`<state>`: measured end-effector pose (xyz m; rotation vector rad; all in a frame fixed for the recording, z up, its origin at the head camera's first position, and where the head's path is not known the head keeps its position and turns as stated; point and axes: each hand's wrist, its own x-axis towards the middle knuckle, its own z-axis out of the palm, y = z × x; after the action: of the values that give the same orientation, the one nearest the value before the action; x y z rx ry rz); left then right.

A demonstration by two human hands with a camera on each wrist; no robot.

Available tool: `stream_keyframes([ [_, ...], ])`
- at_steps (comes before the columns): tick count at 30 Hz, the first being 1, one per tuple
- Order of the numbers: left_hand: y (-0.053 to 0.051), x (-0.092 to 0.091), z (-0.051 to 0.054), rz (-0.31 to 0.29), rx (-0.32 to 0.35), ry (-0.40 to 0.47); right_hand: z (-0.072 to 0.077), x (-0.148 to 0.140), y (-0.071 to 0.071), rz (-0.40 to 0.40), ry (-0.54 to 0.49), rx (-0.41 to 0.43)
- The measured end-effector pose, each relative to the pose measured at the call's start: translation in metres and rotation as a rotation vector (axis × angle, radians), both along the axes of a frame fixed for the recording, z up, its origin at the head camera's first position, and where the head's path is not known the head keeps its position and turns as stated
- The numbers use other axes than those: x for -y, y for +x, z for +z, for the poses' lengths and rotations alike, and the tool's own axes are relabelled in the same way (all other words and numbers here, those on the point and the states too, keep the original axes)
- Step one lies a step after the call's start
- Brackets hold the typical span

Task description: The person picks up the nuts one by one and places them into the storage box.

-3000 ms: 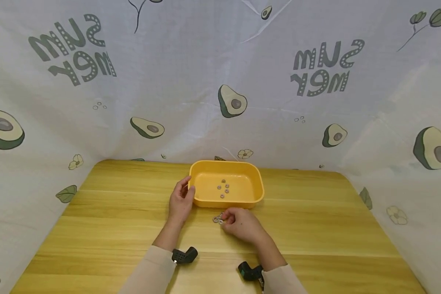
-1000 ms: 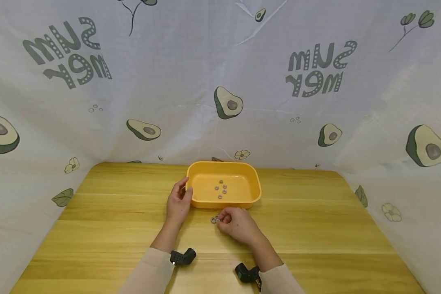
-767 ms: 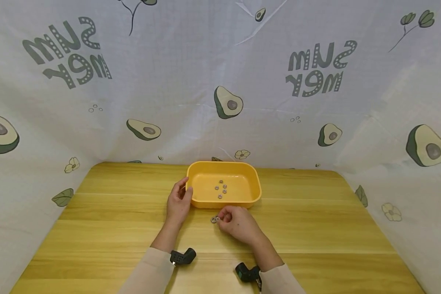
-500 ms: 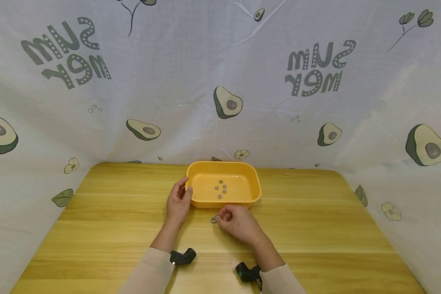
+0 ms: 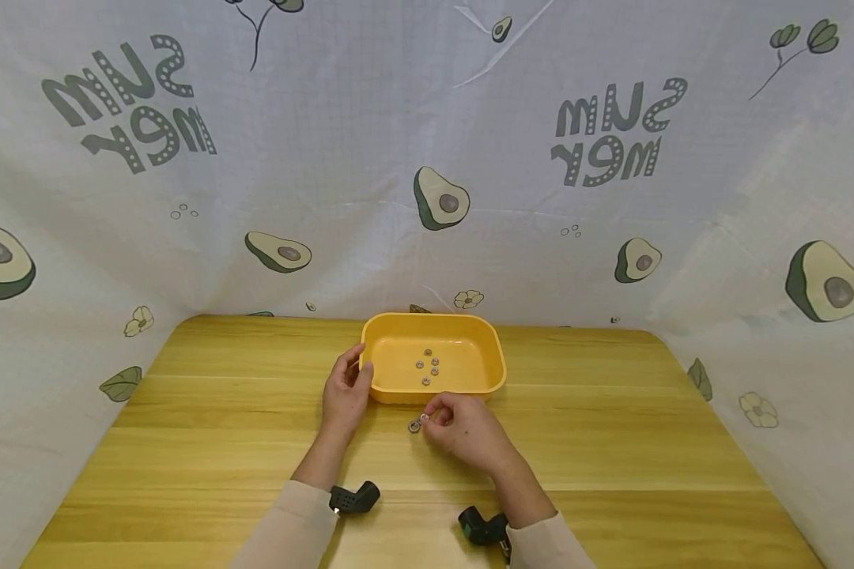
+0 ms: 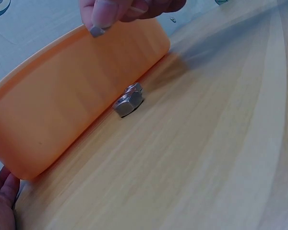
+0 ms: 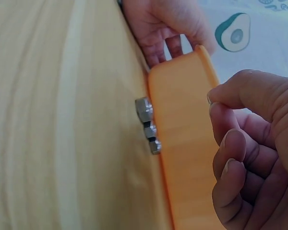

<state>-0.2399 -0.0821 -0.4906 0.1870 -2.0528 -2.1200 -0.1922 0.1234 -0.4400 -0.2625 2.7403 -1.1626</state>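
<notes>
A yellow plastic box (image 5: pixel 437 396) stands on the wooden table, with several small metal nuts (image 5: pixel 426 381) lying inside it. At the box's left end my left hand (image 5: pixel 345 397) holds the corner, thumb and fingers around it. My right hand (image 5: pixel 470 431) is just in front of the box. Its thumb and index finger pinch a small nut (image 6: pixel 97 31), raised above the table. Below those fingertips a larger hex nut (image 7: pixel 144 109) lies close to the box's front wall. Smaller nuts (image 7: pixel 155 146) sit in line with it, partly hidden in the head view.
The wooden table (image 5: pixel 612 442) extends to both sides and in front of the box. Behind it hangs a pale cloth (image 5: pixel 370 158) printed with avocados. Black wrist cameras (image 5: pixel 356 498) sit on both wrists.
My right hand has pinched a nut from the group on the table and lifted it slightly toward the box. My left hand has stayed at the box's left end.
</notes>
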Motion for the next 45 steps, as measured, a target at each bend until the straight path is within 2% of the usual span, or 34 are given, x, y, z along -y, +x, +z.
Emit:
stream_keyframes([
  [4, 0.0, 0.002, -0.002, -0.008, -0.003, -0.006, 0.004, 0.001, 0.001, -0.014, 0.002, -0.018],
  [6, -0.003, 0.003, -0.007, -0.009, -0.007, -0.008, 0.006, 0.001, 0.001, -0.021, -0.006, -0.026],
  [15, -0.003, 0.004, -0.006, 0.002, 0.007, -0.008, 0.009, 0.0, -0.004, -0.037, -0.02, -0.056],
  [22, -0.004, 0.004, -0.006, -0.003, 0.004, -0.008, 0.017, -0.003, -0.012, -0.081, -0.012, -0.086],
  [31, -0.006, 0.004, -0.007, -0.001, -0.011, 0.009, 0.027, -0.005, -0.038, -0.099, 0.014, -0.094],
  [36, -0.006, 0.004, -0.006, 0.001, -0.013, 0.008, 0.03, -0.005, -0.056, -0.074, -0.004, -0.107],
  [45, -0.005, 0.003, -0.004, 0.002, -0.014, 0.003, 0.026, 0.004, -0.082, -0.08, -0.019, -0.123],
])
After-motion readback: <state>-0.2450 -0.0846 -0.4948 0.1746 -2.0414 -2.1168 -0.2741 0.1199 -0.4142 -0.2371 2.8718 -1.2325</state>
